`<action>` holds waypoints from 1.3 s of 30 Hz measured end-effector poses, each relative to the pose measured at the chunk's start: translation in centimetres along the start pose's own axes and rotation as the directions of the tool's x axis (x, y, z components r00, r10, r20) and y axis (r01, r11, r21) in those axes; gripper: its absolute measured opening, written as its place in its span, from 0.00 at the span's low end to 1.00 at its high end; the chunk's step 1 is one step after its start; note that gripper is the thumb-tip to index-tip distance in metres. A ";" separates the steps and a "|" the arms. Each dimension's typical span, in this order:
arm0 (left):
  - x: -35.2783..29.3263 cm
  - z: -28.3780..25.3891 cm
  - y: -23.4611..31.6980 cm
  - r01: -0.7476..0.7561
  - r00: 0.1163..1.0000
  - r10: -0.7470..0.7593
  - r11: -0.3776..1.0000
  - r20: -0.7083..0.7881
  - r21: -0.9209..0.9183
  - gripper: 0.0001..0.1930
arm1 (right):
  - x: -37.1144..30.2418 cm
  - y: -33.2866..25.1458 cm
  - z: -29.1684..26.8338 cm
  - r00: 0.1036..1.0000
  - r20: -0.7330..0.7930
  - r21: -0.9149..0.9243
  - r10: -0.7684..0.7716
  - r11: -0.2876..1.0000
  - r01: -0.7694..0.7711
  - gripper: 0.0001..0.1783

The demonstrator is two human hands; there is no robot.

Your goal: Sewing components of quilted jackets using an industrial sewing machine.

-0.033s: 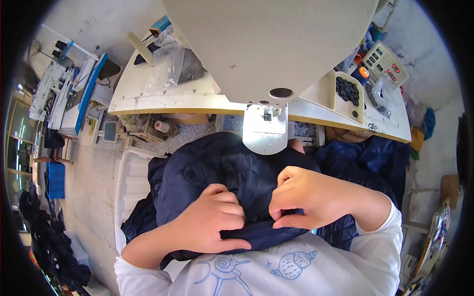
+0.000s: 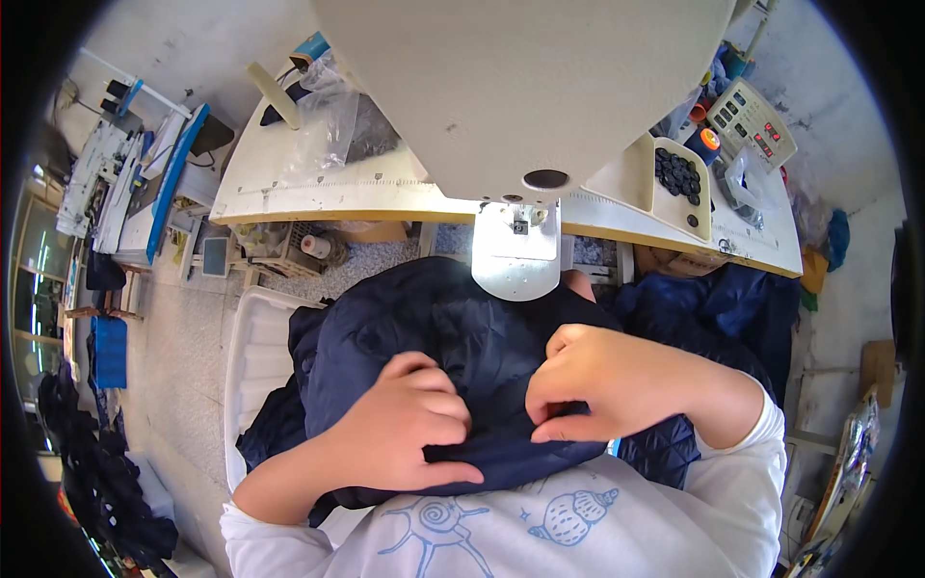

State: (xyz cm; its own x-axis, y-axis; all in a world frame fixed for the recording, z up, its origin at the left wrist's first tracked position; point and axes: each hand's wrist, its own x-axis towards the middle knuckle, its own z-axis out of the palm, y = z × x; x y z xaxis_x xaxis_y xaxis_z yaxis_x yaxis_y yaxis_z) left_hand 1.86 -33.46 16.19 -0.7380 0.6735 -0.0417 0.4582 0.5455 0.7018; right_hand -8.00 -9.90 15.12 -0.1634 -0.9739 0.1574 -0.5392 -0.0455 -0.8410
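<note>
Head view: navy cloth (image 2: pixel 385 328) heaped mid-frame, likely for easy reach.
My left hand (image 2: pixel 409 431) and right hand (image 2: pixel 590 383) curl over it; gripping? Can't tell.

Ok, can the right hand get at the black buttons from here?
Probably yes, with a forward reach: the black buttons lie in an open tray right of the machine, and nothing visible covers them. The right hand would have to leave the dark cloth.
</note>
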 end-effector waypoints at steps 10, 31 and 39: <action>0.9 -0.5 -4.1 -0.205 0.976 0.129 0.812 -0.174 -0.547 0.12 | -0.2 6.6 1.3 0.948 0.016 0.599 -0.319 0.762 0.246 0.10; 5.3 -2.5 -7.3 0.007 0.974 -0.187 0.595 -0.130 -0.804 0.14 | -1.3 4.0 -4.2 0.840 -0.250 0.545 0.482 0.787 -0.289 0.06; 5.5 -2.5 -7.2 0.027 0.993 -0.108 0.582 -0.045 -0.813 0.15 | -2.6 3.5 -1.7 0.804 -0.457 0.376 0.379 0.902 -0.211 0.05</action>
State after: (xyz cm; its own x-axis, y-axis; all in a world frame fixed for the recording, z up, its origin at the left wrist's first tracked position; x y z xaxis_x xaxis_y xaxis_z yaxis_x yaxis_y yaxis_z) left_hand -6.76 -34.93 12.73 -0.8046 0.5876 -0.0854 -0.1558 -0.0701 0.9853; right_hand -10.86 -7.16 12.67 -0.7138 -0.6989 0.0447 -0.1413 0.0812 -0.9866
